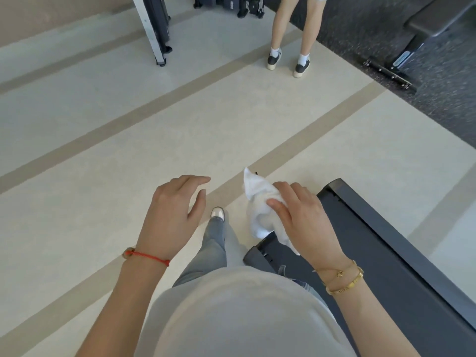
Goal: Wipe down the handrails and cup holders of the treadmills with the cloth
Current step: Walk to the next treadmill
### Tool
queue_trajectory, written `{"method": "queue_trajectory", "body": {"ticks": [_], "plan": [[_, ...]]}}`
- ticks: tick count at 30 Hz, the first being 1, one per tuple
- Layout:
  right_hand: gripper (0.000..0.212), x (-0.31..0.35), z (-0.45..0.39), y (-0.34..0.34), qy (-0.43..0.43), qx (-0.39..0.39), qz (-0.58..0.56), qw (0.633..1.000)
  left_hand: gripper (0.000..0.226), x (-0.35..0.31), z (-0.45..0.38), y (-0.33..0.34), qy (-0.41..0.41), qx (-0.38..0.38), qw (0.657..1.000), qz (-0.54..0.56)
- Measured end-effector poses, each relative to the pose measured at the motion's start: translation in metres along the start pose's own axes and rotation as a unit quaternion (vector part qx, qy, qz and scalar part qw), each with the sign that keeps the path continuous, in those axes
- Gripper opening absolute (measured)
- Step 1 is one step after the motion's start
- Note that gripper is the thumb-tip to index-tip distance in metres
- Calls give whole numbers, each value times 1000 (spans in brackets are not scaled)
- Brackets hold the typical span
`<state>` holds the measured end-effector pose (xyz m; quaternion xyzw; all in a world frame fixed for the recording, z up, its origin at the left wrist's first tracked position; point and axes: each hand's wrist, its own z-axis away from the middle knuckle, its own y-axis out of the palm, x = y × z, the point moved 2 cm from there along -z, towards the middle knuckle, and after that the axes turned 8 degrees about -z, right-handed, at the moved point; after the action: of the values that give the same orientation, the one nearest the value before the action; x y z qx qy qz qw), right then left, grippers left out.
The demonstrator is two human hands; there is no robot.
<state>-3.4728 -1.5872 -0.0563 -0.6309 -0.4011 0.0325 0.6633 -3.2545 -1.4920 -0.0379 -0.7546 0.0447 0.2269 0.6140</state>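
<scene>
No handrail or cup holder shows; only the dark rear deck of a treadmill [381,243] lies at the near right, cut off by the right and bottom edges and partly covered by the right arm. A second person [291,34] stands at the far middle, visible only from the thighs down, and dark gym equipment along the far edge is cropped and hard to identify. The right hand [301,215] grips a bunched white cloth [260,204], its thumb and fingers [277,203] curled over the top; the part of the cloth under the palm is hidden, and loose ends stick out far and near of the hand. The left hand [175,210] hovers over the pale striped floor [103,150], well left of the cloth, fingers loosely bent and holding nothing.
</scene>
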Motion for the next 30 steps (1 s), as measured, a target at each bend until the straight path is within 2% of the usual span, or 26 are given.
{"method": "queue_trajectory", "body": {"ticks": [8,15,23,27,30], "plan": [[41,-14,-139,10,95,-86,-30,991,25,45,-189,-7,101,13,995,5],[41,-32,-221,-4,190,-149,-34,970,25,38,-324,4,207,56,976,18],[43,-92,-283,-25,283,-187,-30,940,25,-11,-452,60,303,120,945,41],[38,-142,-310,-46,326,-211,-24,921,24,-59,-512,95,345,133,927,60],[44,-184,-331,-73,359,-225,-28,906,24,-104,-560,122,371,146,914,68]]}}
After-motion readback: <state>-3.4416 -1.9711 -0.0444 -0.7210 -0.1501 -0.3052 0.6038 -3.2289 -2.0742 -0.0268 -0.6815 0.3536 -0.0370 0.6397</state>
